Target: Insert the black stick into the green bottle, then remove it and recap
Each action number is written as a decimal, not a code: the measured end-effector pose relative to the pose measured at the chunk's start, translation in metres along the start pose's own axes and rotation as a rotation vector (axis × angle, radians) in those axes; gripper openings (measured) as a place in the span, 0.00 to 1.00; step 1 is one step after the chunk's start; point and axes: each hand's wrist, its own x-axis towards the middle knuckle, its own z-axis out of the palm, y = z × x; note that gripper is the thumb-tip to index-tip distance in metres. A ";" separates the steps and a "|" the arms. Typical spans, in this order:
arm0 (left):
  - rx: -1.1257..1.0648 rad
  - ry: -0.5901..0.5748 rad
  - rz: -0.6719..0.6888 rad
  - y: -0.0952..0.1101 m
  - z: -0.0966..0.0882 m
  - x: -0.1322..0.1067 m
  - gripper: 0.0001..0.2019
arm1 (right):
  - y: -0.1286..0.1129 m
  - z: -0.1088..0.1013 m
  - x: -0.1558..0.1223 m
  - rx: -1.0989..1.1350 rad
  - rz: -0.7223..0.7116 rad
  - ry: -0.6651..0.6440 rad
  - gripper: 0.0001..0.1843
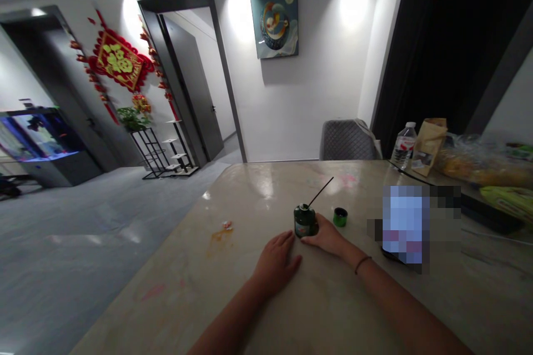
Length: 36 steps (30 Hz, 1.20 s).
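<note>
A right hand (327,234) clasps a dark green bottle (303,222) standing on the table (258,199), while the left hand (275,264) lies empty beside it, fingers extended. Likely light, rigid and smooth, the uncapped bottle seems best held low, clear of its thin stick (321,191).

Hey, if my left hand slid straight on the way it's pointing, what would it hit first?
Your left hand would probably meet the squat, dark green, glass-looking bottle first, which stands just ahead, though exact depth is hard to judge.
</note>
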 end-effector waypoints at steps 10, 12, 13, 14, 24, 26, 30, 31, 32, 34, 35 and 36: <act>-0.013 0.021 0.006 -0.001 0.002 -0.003 0.25 | 0.017 0.000 0.018 0.055 0.050 -0.006 0.31; -0.014 0.022 0.001 0.000 0.001 -0.004 0.25 | 0.022 0.000 0.020 0.056 0.038 -0.015 0.30; -0.015 0.020 0.001 0.000 0.001 -0.004 0.26 | 0.024 0.000 0.021 0.050 0.034 -0.007 0.29; -0.016 0.017 0.003 0.001 0.000 -0.004 0.26 | 0.026 0.000 0.022 0.041 0.033 0.007 0.29; -0.021 0.014 0.014 0.001 0.002 -0.005 0.25 | 0.033 -0.002 0.031 0.030 0.053 -0.009 0.27; -0.020 0.009 0.009 0.001 0.001 -0.004 0.25 | 0.032 -0.002 0.031 0.039 0.044 -0.004 0.26; -0.017 0.006 0.011 0.001 0.002 -0.004 0.25 | 0.030 -0.003 0.031 0.036 0.029 0.018 0.27; -0.016 0.010 0.015 0.000 0.002 -0.003 0.25 | 0.030 -0.003 0.031 0.033 0.032 0.020 0.28; -0.014 0.015 0.018 0.000 0.002 -0.003 0.25 | 0.029 -0.004 0.030 0.028 0.036 0.021 0.29; -0.008 0.021 0.020 0.000 0.003 -0.003 0.25 | 0.029 -0.004 0.030 0.016 0.042 0.023 0.31; -0.005 0.021 0.020 0.000 0.003 -0.003 0.25 | 0.029 -0.004 0.031 0.013 0.045 0.023 0.31; -0.003 0.019 0.019 0.000 0.003 -0.003 0.25 | 0.029 -0.005 0.031 0.016 0.049 0.023 0.31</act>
